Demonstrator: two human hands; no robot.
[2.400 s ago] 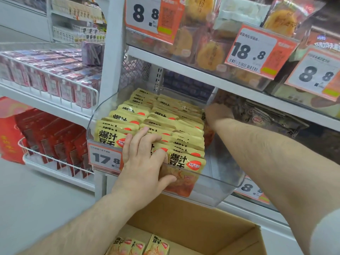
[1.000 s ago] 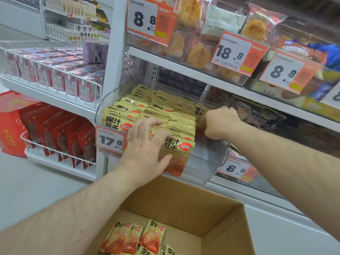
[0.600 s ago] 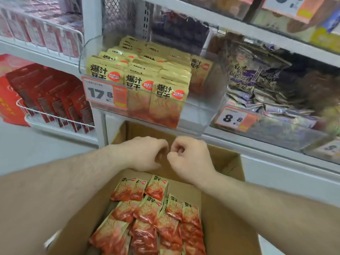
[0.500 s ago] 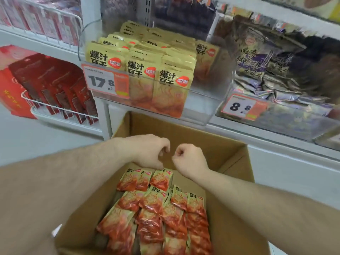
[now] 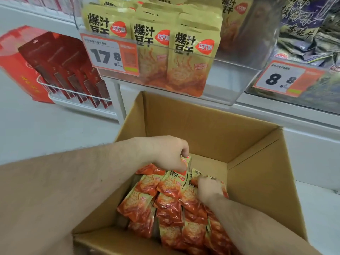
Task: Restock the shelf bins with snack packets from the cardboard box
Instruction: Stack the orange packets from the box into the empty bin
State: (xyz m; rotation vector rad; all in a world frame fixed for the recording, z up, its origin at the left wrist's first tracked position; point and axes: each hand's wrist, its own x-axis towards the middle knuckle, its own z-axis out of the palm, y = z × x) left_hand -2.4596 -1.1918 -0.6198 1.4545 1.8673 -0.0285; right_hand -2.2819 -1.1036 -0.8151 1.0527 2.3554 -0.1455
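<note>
Snack packets [image 5: 166, 203] lie in overlapping rows on the bottom of the cardboard box [image 5: 257, 172], which sits on the floor below the clear shelf bin [image 5: 230, 80]. Our left hand [image 5: 169, 153] curls round the top edge of a packet at the far end of the rows. Our right hand [image 5: 207, 188] has its fingers bent down onto the packets of the right row; whether it grips one yet we cannot tell. The loose packets lie with their long axis running away from us, printed yellow tops toward the shelf.

The risk, we judge, is slippage: glossy overlapped film lets neighbours drag up and spill, or a thin pinch at one edge lets the packet swing and snag the bin's front lip.
</note>
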